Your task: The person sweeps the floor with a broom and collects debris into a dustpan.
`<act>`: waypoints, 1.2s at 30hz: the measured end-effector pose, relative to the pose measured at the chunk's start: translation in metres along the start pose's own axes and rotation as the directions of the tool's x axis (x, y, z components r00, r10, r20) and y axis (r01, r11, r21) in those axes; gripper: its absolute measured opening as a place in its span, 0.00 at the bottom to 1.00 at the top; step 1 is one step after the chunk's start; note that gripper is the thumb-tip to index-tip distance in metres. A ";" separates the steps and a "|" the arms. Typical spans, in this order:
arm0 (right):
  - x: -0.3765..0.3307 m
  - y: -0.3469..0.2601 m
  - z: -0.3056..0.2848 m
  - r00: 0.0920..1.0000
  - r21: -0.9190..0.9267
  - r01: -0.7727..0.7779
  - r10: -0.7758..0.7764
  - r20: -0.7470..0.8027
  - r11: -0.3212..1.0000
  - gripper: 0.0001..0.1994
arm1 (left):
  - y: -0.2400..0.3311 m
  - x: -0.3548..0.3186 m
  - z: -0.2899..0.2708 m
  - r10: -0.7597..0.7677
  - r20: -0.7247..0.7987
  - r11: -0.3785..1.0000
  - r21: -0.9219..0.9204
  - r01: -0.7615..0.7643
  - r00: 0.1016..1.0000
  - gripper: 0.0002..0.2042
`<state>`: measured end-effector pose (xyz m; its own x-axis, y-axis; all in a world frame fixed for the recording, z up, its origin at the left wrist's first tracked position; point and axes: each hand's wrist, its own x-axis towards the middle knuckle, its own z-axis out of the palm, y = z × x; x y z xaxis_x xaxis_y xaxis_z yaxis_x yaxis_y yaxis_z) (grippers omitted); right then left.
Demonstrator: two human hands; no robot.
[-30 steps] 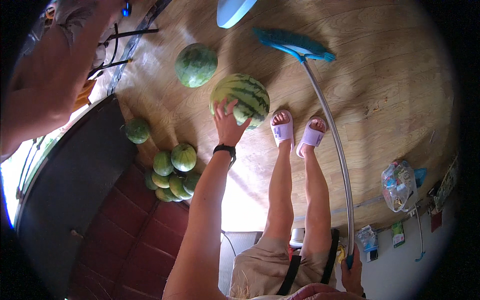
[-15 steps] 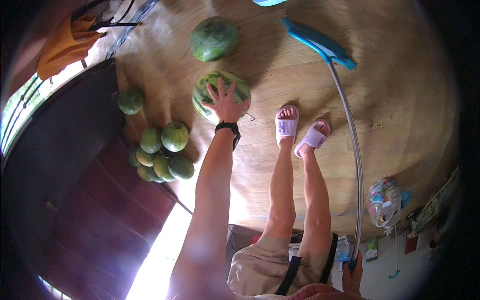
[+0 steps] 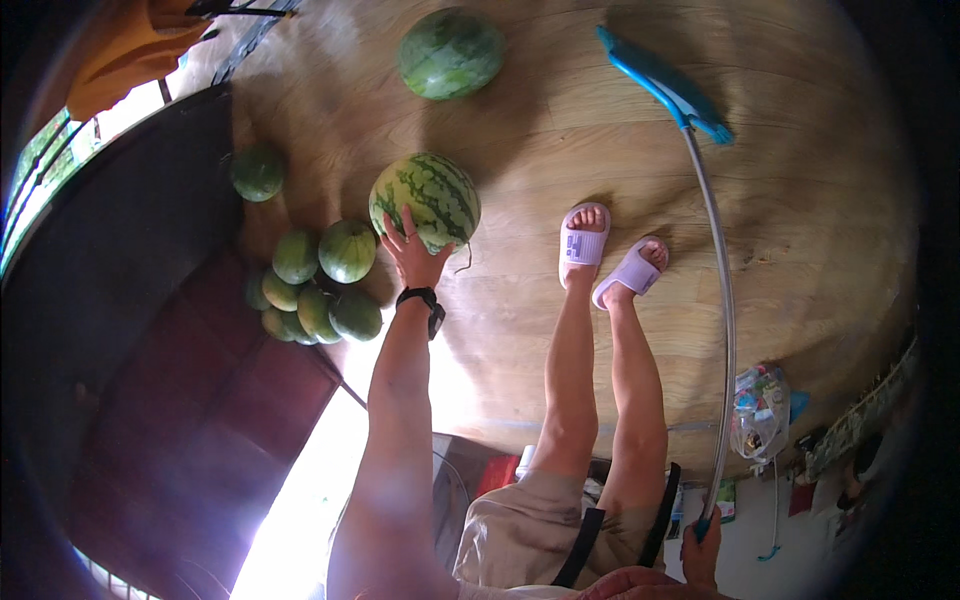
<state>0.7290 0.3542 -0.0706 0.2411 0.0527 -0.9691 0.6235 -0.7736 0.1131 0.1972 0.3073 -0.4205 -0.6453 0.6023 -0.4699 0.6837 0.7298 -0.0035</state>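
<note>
My left hand (image 3: 412,256) lies flat with fingers spread on the near side of a large striped watermelon (image 3: 425,198) that sits on the wooden floor (image 3: 560,130). A black band is on that wrist. The melon is just right of a pile of small green melons (image 3: 318,285), almost touching it. My right hand (image 3: 703,548), low at the right, is closed around the metal handle of a long mop (image 3: 722,300). Its blue head (image 3: 660,82) rests on the floor far ahead.
My feet in lilac slippers (image 3: 585,245) stand right of the striped melon. A second, darker watermelon (image 3: 450,52) lies farther off, and a lone small melon (image 3: 257,172) sits by a dark board (image 3: 120,260). Plastic bags (image 3: 760,412) lie at the right.
The striped watermelon has moved left along the floor under my left hand, ending close to the pile of small melons. My right hand still holds the mop handle.
</note>
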 end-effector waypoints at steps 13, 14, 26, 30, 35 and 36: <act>-0.007 -0.026 0.000 0.997 -0.064 -0.039 0.034 -0.066 0.997 0.22 | -0.083 -0.016 0.048 -0.480 -0.056 0.843 -0.304 0.443 0.875 0.52; -0.011 -0.027 0.001 0.997 -0.051 -0.018 0.014 -0.080 0.999 0.21 | -0.075 -0.016 0.046 -0.487 -0.094 0.843 -0.310 0.440 0.868 0.50; 0.006 -0.051 -0.010 0.976 -0.219 0.085 -0.126 -0.179 0.972 0.16 | -0.081 0.002 0.026 -0.518 0.074 0.846 -0.104 0.523 0.852 0.46; 0.001 -0.059 0.003 0.983 -0.146 0.054 -0.078 -0.169 0.988 0.15 | -0.023 0.041 -0.014 -0.113 -0.117 0.993 0.005 0.115 0.987 0.40; 0.010 -0.055 0.003 0.982 -0.156 0.034 -0.062 -0.178 0.987 0.15 | 0.086 0.133 -0.046 0.326 -0.163 0.928 0.242 -0.282 0.931 0.40; 0.014 -0.044 -0.002 0.981 -0.204 0.048 -0.085 -0.175 0.978 0.14 | 0.108 0.151 -0.047 0.383 -0.189 0.907 0.262 -0.329 0.904 0.40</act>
<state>0.7060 0.3901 -0.0892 0.3142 0.2278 -0.9216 0.7726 -0.6255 0.1088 0.1579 0.4924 -0.4506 -0.3865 0.8850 -0.2594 0.9218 0.3793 -0.0794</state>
